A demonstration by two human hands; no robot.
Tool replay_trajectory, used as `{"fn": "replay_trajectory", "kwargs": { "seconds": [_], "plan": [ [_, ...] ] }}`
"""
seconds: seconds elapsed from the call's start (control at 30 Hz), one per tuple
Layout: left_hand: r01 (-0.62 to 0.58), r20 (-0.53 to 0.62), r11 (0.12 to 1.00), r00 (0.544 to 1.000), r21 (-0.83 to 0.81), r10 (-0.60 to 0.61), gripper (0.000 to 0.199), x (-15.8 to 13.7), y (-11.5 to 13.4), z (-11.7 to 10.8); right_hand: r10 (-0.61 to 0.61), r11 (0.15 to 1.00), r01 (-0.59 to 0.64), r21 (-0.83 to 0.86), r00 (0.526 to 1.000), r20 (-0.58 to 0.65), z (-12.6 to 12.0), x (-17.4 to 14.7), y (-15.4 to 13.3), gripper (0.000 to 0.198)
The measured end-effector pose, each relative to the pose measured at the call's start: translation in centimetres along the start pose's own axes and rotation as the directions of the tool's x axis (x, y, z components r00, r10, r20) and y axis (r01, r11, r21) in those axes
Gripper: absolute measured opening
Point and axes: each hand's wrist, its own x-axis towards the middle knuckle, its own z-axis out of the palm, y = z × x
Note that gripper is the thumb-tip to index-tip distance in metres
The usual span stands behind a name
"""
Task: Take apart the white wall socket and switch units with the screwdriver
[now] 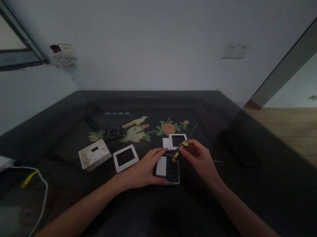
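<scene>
Your left hand (146, 167) grips a black-white rectangular module (172, 173), right hand (200, 157) a yellow-black screwdriver (176, 156); pale Chinese lettering (120, 113) lies inside the black table (204, 207) edge.

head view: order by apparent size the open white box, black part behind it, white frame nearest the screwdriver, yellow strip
1. Open white box
2. Black part and white frame: too alike to rank
3. Yellow strip
</scene>
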Motion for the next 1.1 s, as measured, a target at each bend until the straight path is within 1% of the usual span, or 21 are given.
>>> {"fn": "replay_trajectory", "kwargs": {
  "seconds": [0.03,0.1,0.17,0.23,0.33,0.43,0.47,0.53,0.57,0.6,0.63,0.67,0.73,0.8,0.87,0.93,1.0,1.1],
  "plan": [
    [0.008,-0.001,1.000,1.000,-0.005,-0.008,0.091,-0.6,0.1,0.3,0.011,0.999,-0.011,0.034,1.000,-0.008,0.3,0.1,0.1,0.025],
    [0.039,-0.027,0.999,0.999,-0.002,-0.039,0.090,-1.4,0.2,0.8,0.039,0.995,-0.037,0.090,0.999,-0.023,0.4,0.2,0.2,0.027],
    [0.075,-0.063,0.997,0.995,0.007,-0.074,0.089,-1.8,0.2,1.0,0.069,0.989,-0.065,0.132,0.997,-0.028,0.4,0.1,0.1,0.028],
    [0.086,-0.101,0.996,0.991,0.009,-0.085,0.090,-1.9,0.5,0.8,0.092,0.983,-0.088,0.162,0.995,-0.022,0.6,-0.2,-0.2,0.027],
    [0.057,-0.164,0.998,0.985,-0.014,-0.059,0.083,-1.8,1.5,0.1,0.103,0.974,-0.101,0.201,0.995,0.001,1.6,-0.7,-1.0,0.025],
    [-0.006,-0.164,0.999,0.986,-0.051,-0.002,0.065,-1.4,2.7,-0.5,0.072,0.976,-0.072,0.205,0.997,0.009,3.2,-1.3,-1.6,0.025],
    [-0.027,-0.156,0.998,0.988,-0.054,0.018,0.059,-1.3,2.9,-0.7,0.032,0.985,-0.033,0.171,0.999,0.009,3.5,-1.4,-1.6,0.025],
    [-0.045,-0.155,0.998,0.987,-0.035,0.039,0.050,-1.2,2.7,-1.0,-0.106,0.994,0.107,-0.015,0.993,0.053,3.7,-1.1,-1.2,0.021],
    [-0.036,-0.169,0.999,0.985,-0.014,0.033,0.047,-1.3,2.3,-1.3,-0.176,0.974,0.188,-0.128,0.979,0.101,3.5,-0.7,-0.7,0.019],
    [-0.012,-0.195,1.000,0.981,0.010,0.013,0.045,-1.4,1.7,-1.6,-0.235,0.927,0.274,-0.258,0.957,0.172,3.1,-0.1,0.0,0.021],
    [0.029,-0.238,0.999,0.971,0.034,-0.020,0.042,-1.7,1.0,-1.9,-0.246,0.894,0.309,-0.324,0.944,0.221,2.5,0.5,0.9,0.025],
    [0.085,-0.291,0.995,0.954,0.051,-0.066,0.040,-2.0,0.2,-2.4,-0.242,0.879,0.315,-0.359,0.942,0.234,2.0,1.3,1.9,0.025],
    [0.215,-0.406,0.975,0.897,0.059,-0.173,0.038,-2.8,-1.4,-3.4,-0.220,0.843,0.320,-0.432,0.939,0.266,0.8,2.6,4.0,0.027],
    [0.281,-0.425,0.958,0.875,0.052,-0.234,0.040,-3.5,-2.8,-4.5,-0.178,0.805,0.318,-0.500,0.935,0.308,-0.2,3.4,5.8,0.030],
    [0.300,-0.400,0.951,0.882,0.069,-0.249,0.042,-4.2,-3.7,-5.6,-0.142,0.763,0.320,-0.561,0.930,0.338,-0.8,3.5,7.0,0.032],
    [0.290,-0.332,0.951,0.912,0.109,-0.240,0.042,-4.8,-4.1,-6.6,-0.116,0.720,0.321,-0.615,0.930,0.349,-1.1,3.2,7.5,0.034],
    [0.278,-0.246,0.949,0.940,0.147,-0.237,0.042,-5.3,-4.3,-7.4,-0.104,0.678,0.321,-0.661,0.933,0.345,-1.2,2.9,7.4,0.037],
    [0.260,-0.145,0.948,0.961,0.186,-0.235,0.042,-5.9,-4.4,-8.0,-0.107,0.630,0.351,-0.693,0.923,0.371,-0.8,3.1,6.7,0.038]
  ]
}}
